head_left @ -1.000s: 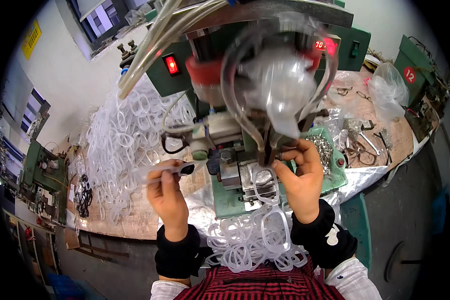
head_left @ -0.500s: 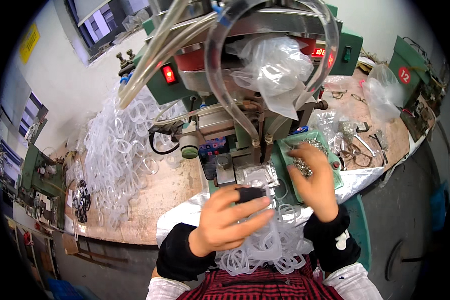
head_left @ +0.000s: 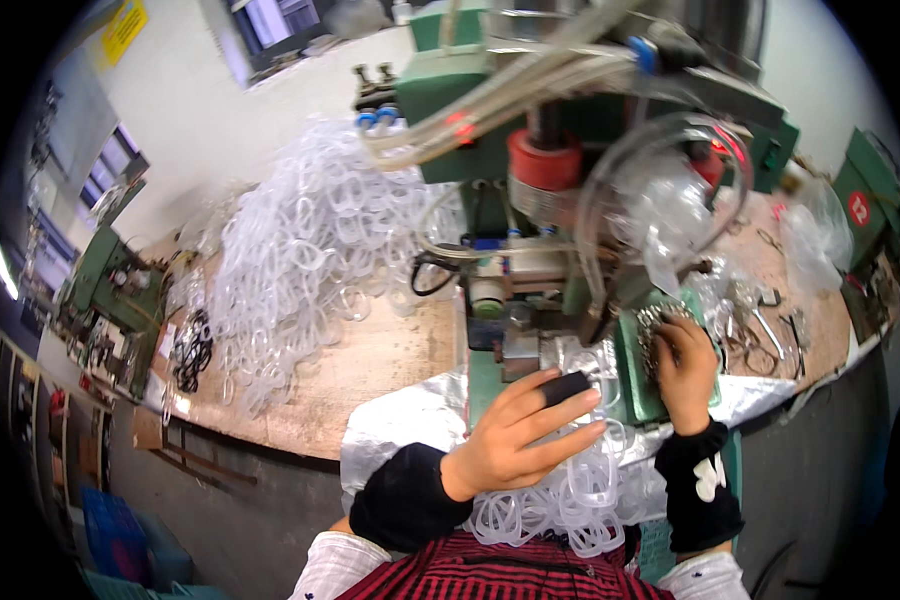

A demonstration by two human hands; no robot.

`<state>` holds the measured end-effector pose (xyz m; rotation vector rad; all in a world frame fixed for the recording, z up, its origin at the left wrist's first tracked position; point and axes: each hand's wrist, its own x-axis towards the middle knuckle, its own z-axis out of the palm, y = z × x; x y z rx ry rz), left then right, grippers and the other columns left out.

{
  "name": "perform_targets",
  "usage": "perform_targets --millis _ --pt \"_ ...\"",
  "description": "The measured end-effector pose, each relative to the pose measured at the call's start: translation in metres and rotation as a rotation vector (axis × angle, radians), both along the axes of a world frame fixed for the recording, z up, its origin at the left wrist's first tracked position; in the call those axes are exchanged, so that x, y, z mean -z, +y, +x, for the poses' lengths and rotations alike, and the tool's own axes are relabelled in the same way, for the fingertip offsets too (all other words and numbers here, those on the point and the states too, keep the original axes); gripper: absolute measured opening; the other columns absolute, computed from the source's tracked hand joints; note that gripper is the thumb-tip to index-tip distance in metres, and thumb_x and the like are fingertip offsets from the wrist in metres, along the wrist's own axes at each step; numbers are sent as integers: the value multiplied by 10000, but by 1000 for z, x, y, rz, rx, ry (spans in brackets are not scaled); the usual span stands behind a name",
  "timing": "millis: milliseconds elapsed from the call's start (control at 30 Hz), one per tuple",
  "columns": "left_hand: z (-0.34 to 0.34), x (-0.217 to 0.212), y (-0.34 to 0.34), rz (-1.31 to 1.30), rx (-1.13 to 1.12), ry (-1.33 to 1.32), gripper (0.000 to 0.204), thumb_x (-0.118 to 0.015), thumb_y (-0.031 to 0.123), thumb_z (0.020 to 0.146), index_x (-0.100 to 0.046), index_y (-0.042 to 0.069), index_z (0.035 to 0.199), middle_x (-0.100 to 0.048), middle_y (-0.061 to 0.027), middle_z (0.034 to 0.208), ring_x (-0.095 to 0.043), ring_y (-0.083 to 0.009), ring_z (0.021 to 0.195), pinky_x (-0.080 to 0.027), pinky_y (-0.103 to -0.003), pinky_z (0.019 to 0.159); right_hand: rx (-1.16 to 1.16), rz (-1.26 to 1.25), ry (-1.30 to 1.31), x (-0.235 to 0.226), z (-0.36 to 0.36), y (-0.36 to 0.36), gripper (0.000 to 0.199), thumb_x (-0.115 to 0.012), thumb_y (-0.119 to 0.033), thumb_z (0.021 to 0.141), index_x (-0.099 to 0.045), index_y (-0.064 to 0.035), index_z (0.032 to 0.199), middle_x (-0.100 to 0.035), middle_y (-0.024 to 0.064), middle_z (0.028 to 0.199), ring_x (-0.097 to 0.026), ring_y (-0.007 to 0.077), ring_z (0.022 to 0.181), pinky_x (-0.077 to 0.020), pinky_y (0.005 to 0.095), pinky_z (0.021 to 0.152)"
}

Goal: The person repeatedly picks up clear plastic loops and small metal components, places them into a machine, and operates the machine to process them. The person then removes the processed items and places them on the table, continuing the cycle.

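Far left there's a green machine [head_left: 110, 285] standing by the end of the wooden counter [head_left: 395, 365], with a small tangle of black frames [head_left: 192, 352] lying near it. Next along is a huge heap of clear plastic glasses frames [head_left: 305, 230], piled up toward the wall, then a silvery foil sheet [head_left: 385, 420] over the front edge.

The left hand [head_left: 500, 440] comes in above that, black cuff [head_left: 410, 497] at the wrist. Its fingers are loosely spread and pointing right, and one wears a black finger cover [head_left: 567, 389]. Thumb's hidden, so I can't tell if it's gripping anything. Right below it sits a smaller bunch of clear frames [head_left: 515, 515], just above the red-and-black checked apron [head_left: 470, 570], with one frame hanging near the fingertips.

Behind the hand is a green press with a red collar [head_left: 544, 160], and a crumpled plastic bag [head_left: 660, 215] up among its clear tubes.

Just right of the press is a green tray [head_left: 646, 398] full of tiny metal bits [head_left: 647, 325]. The right hand [head_left: 690, 375] is dipped into it, fingers bent and close together; can't tell if it's pinched one. Past that: a wrench [head_left: 768, 330] and some brown frames [head_left: 742, 352].
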<state>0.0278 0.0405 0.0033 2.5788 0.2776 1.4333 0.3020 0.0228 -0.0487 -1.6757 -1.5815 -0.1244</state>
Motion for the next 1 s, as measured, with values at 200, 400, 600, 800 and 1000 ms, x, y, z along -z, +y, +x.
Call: perform_targets --millis 200,400,600,800,1000 --pt "-44 73 44 -761 -636 -271 599 -705 -37 817 -459 31 1359 -550 -127 1293 -585 -242 1151 -476 -351 991 93 54 639 12 -13 -25 139 -657 -34 908 -701 10 1032 -689 53 965 -623 131 903 -481 271 815" --pt "-38 101 69 -787 -668 -144 465 -791 55 785 -560 7 1186 -613 -94 1083 -631 -194 924 -517 -317 812 28 30 644 -12 -28 -10 129 -664 -25 893 -690 11 1014 -687 54 903 -623 135 839 -475 264 773" --pt "-59 97 81 -640 -720 -291 521 -800 130 807 -563 3 1253 -646 -127 1141 -620 -218 987 -489 -328 878 100 45 537 -5 -14 -26 133 -659 0 880 -683 27 1008 -683 63 909 -624 143 873 -479 266 814" --pt "-128 81 169 -90 -972 201 298 -660 -24 746 -674 53 1034 -610 -172 1140 -562 -401 1044 -465 -450 879 254 41 508 11 3 -86 122 -638 19 875 -680 35 988 -665 74 928 -609 178 880 -468 304 841" --pt "-161 91 208 42 -940 391 117 -712 29 687 -748 59 794 -551 -186 1392 -506 -429 1237 -430 -480 1026 -226 76 404 -71 -55 -36 198 -688 56 772 -691 4 963 -676 98 928 -648 236 875 -488 321 825"
